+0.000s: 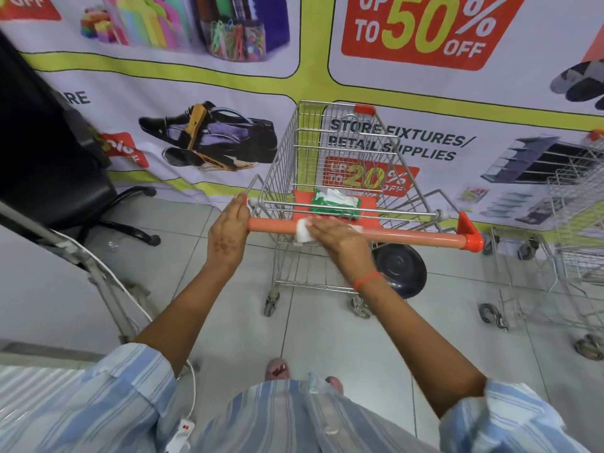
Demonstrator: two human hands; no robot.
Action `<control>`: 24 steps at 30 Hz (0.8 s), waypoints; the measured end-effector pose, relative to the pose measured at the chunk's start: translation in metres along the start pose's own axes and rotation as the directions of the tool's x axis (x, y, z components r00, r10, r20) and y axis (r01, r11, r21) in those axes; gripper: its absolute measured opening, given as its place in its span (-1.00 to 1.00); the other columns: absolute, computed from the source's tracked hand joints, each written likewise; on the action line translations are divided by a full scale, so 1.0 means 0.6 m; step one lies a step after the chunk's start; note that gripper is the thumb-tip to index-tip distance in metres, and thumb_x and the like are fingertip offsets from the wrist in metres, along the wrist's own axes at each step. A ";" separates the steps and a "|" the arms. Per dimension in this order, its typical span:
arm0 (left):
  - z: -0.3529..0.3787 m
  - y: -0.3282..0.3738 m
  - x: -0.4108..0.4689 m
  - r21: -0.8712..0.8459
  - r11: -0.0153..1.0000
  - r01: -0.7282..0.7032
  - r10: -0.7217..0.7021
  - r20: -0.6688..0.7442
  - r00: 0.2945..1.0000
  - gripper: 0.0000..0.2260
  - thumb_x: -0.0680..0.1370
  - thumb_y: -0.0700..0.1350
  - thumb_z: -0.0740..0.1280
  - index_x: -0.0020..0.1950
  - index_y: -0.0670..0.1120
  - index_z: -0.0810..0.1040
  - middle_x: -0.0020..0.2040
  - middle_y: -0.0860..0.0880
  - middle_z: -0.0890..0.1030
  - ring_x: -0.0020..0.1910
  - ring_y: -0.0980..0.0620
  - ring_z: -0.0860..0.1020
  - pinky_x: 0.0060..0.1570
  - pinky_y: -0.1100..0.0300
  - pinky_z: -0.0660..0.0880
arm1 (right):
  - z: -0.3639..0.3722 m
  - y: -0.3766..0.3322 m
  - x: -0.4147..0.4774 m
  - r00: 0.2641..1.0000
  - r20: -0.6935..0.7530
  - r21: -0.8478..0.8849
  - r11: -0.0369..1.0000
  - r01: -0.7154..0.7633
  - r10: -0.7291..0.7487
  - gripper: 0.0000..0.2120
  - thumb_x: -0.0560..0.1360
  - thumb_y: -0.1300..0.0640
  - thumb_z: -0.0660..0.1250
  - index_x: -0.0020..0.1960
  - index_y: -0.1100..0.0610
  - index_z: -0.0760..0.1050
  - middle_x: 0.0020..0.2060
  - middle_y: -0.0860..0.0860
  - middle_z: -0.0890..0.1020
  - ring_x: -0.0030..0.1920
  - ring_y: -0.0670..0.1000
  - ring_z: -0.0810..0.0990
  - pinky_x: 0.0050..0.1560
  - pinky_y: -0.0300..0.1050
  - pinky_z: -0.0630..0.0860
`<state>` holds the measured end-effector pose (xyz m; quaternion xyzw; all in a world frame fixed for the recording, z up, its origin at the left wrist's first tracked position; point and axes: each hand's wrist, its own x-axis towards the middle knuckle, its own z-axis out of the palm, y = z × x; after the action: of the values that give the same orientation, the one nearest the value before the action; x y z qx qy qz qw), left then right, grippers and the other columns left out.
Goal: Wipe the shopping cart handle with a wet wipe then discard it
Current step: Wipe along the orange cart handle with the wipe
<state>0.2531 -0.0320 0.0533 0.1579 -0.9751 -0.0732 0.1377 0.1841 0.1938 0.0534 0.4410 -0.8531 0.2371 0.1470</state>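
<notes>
Right hand (330, 232): fingers flat and together, pressing a folded white wet wipe (302, 231) around the orange cart handle (408, 238), left of mid-bar, presumably so the cloth keeps contact while wiping. Left hand (228, 228): fingers curled around the handle's left end, apparently steadying the shopping cart (340, 142). Green wipes pack (335, 206): lying on the child seat just behind the handle, within reach.
</notes>
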 end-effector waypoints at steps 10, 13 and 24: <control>0.004 0.019 -0.011 0.077 0.997 0.003 -0.002 -0.008 1.000 -0.39 0.31 -0.26 0.56 0.29 -0.35 0.42 0.32 -0.33 0.46 0.32 -0.30 0.43 0.24 -0.13 0.43 | -0.071 0.112 -0.162 0.823 -0.371 -0.009 0.884 -0.467 0.431 -0.68 0.46 0.39 0.23 0.17 0.25 0.57 0.13 0.18 0.65 0.17 0.12 0.61 0.40 -0.49 0.16; 0.001 0.052 -0.046 0.087 0.996 -0.007 0.010 -0.025 1.000 -0.35 0.40 -0.06 0.50 0.36 -0.32 0.35 0.43 -0.30 0.33 0.42 -0.25 0.29 0.39 -0.10 0.25 | -0.073 0.109 -0.186 0.717 -0.420 0.154 0.823 -0.547 0.556 -0.67 0.42 0.48 0.32 0.13 0.25 0.60 0.10 0.17 0.67 0.13 0.10 0.63 0.31 -0.53 0.26; 0.038 0.334 -0.152 -0.120 0.913 -0.389 0.361 -0.202 0.910 -0.66 0.50 -0.13 0.21 0.20 -0.25 0.55 0.16 -0.19 0.62 0.17 -0.12 0.59 0.14 0.05 0.53 | -0.138 0.159 -0.285 0.524 -0.259 0.393 0.584 -0.710 0.811 -0.77 0.49 0.31 0.34 0.14 0.25 0.59 0.07 0.19 0.68 0.04 0.13 0.67 0.14 -0.13 0.54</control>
<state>0.2718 0.1884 0.0464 -0.0384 -0.9624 -0.1077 0.2464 0.2062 0.4020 0.0184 -0.0262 -0.8721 0.4652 0.1497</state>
